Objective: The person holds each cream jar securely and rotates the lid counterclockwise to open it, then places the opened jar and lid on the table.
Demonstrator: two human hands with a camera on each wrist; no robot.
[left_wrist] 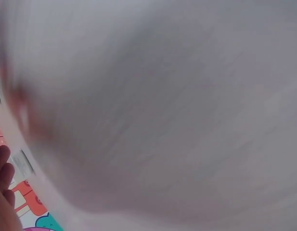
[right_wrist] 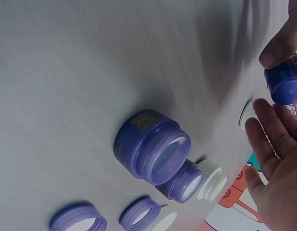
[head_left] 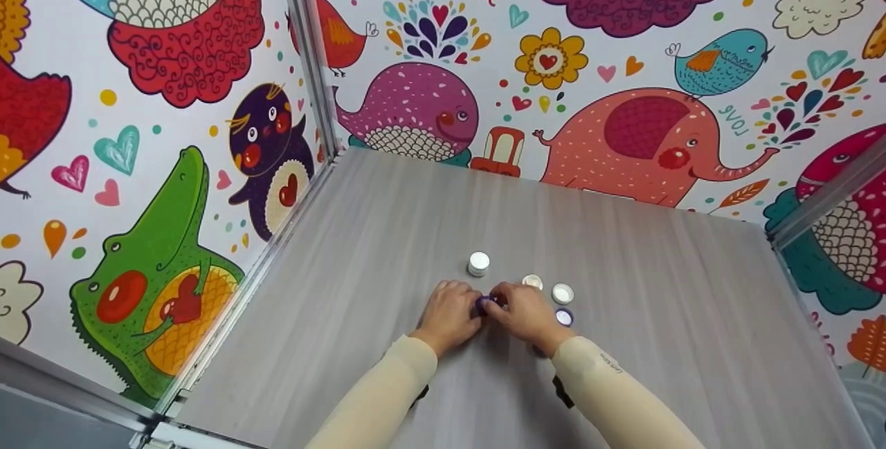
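In front of me a small purple jar (right_wrist: 287,90) is held between my two hands. My left hand (head_left: 448,317) grips it from the left, with a thumb (right_wrist: 278,52) on it in the right wrist view. From the right, my right hand (head_left: 527,319) pinches at the same jar, thumb against it, while its other fingers (right_wrist: 264,139) stay loosely extended below. Beneath the right hand stand a large purple jar (right_wrist: 150,147), a smaller purple jar (right_wrist: 182,182) and a white jar (right_wrist: 213,179), all uncapped. The left wrist view shows mostly blurred tabletop.
A capped white jar (head_left: 478,263) stands just beyond my hands. To the right lie a white lid (head_left: 563,293) and a purple lid (head_left: 564,317); a larger purple lid (right_wrist: 78,219) shows at lower left in the right wrist view. Patterned walls (head_left: 415,110) bound the table (head_left: 332,310).
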